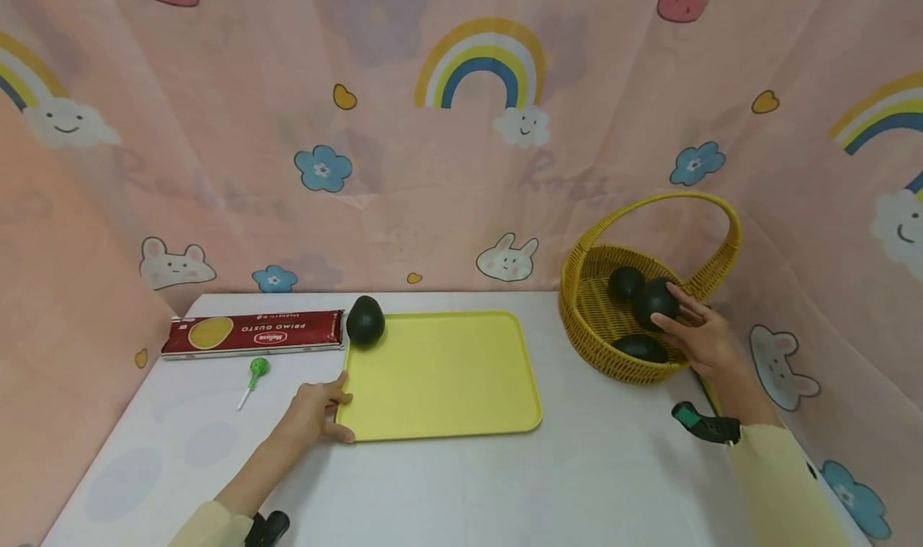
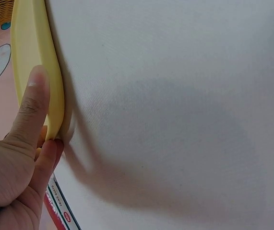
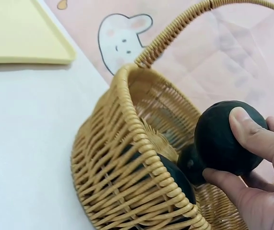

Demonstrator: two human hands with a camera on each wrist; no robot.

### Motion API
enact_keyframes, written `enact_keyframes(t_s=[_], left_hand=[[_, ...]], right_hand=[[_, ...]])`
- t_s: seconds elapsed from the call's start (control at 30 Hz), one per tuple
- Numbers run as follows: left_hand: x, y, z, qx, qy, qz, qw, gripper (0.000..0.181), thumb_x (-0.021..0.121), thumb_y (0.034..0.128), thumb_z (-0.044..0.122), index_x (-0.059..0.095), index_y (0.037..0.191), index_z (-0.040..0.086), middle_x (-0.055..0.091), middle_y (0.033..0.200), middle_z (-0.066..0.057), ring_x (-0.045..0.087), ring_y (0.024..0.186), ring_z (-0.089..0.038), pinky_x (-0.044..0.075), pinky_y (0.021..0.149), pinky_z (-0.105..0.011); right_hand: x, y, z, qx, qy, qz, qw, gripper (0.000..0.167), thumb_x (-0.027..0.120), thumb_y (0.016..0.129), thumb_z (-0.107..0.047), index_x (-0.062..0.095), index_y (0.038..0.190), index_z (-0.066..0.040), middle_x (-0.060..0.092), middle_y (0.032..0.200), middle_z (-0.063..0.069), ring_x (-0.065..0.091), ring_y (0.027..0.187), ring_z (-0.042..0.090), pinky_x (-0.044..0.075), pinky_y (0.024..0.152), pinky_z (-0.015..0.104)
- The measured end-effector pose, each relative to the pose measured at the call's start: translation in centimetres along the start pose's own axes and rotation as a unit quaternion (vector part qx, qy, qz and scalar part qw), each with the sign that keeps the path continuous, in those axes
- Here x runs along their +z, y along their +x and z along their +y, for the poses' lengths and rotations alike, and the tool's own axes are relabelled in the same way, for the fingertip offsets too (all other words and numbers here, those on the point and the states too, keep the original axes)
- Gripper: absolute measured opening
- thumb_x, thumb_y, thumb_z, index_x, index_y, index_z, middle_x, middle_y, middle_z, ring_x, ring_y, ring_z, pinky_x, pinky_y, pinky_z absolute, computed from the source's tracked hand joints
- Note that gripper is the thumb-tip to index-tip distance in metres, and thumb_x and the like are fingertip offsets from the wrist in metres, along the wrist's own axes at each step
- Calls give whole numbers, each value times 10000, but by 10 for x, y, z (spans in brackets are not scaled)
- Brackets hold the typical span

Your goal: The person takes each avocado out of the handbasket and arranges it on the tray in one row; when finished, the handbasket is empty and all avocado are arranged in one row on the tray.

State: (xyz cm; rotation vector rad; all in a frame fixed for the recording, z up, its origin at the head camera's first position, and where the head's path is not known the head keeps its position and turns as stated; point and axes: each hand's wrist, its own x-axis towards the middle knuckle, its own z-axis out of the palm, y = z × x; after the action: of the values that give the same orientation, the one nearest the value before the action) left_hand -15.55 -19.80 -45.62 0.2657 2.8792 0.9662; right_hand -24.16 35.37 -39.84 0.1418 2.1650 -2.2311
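A dark avocado [image 3: 225, 136] is gripped between the thumb and fingers of my right hand [image 1: 703, 335], at the opening of a yellow wicker basket [image 1: 577, 307]. Two more avocados lie in the basket, one behind [image 1: 624, 281] and one near its front rim [image 1: 642, 348]. My left hand [image 1: 310, 411] holds the left edge of a yellow tray [image 1: 447, 379], thumb on top and fingers beneath the rim in the left wrist view. Another avocado [image 1: 365, 320] sits at the tray's far left corner.
Left of the tray lies a red spaghetti pack [image 1: 259, 333], with a green lollipop [image 1: 258, 368] in front of it. A pink patterned cloth [image 1: 404, 227] hangs behind the white table [image 1: 461, 491]. The basket's tall handle [image 1: 730, 235] arches over its opening.
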Motion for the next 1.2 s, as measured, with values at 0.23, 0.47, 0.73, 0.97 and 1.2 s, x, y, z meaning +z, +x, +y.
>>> enact_keyframes(t_s=[0.23, 0.47, 0.73, 0.97, 1.2], left_hand=[[0, -2, -1, 75, -18, 44, 10000, 639, 897, 508, 101, 656, 1044, -150, 485, 1322, -296, 625, 1060, -377, 539, 858, -399], [0, -2, -1, 89, -36, 84, 9999, 648, 894, 506, 112, 654, 1046, -154, 488, 1316, -297, 621, 1063, -385, 535, 865, -411], [-1, -3, -2, 73, -108, 87, 9999, 646, 890, 516, 111, 648, 1051, -157, 485, 1317, -297, 620, 1065, -385, 541, 853, -396], [-2, -2, -2, 95, -46, 124, 9999, 637, 892, 514, 107, 655, 1048, -145, 488, 1316, -285, 627, 1057, -375, 536, 862, -400], [1, 0, -4, 208, -141, 142, 9996, 631, 898, 505, 82, 655, 1038, -152, 494, 1303, -297, 632, 1044, -379, 538, 854, -401]], right_hand=[[9, -7, -1, -334, 332, -307, 9984, 702, 635, 895, -14, 336, 1490, -237, 530, 1098, -124, 657, 868, -8, 558, 746, 178], [22, -15, -6, -418, 500, -299, 9974, 707, 642, 879, 23, 363, 1481, -222, 470, 1146, -78, 635, 909, -20, 557, 762, 193], [42, -27, -8, -901, 829, -654, 9903, 654, 587, 895, 81, 403, 1463, -185, 521, 1153, -9, 652, 944, 59, 559, 790, 251], [62, -39, -12, -829, 828, -867, 9893, 643, 606, 895, 56, 415, 1457, -192, 534, 1176, -32, 655, 963, 67, 552, 809, 251], [89, -45, 0, -862, 281, -1339, 9868, 601, 619, 895, 50, 485, 1419, -212, 559, 1194, -61, 640, 937, 72, 546, 829, 223]])
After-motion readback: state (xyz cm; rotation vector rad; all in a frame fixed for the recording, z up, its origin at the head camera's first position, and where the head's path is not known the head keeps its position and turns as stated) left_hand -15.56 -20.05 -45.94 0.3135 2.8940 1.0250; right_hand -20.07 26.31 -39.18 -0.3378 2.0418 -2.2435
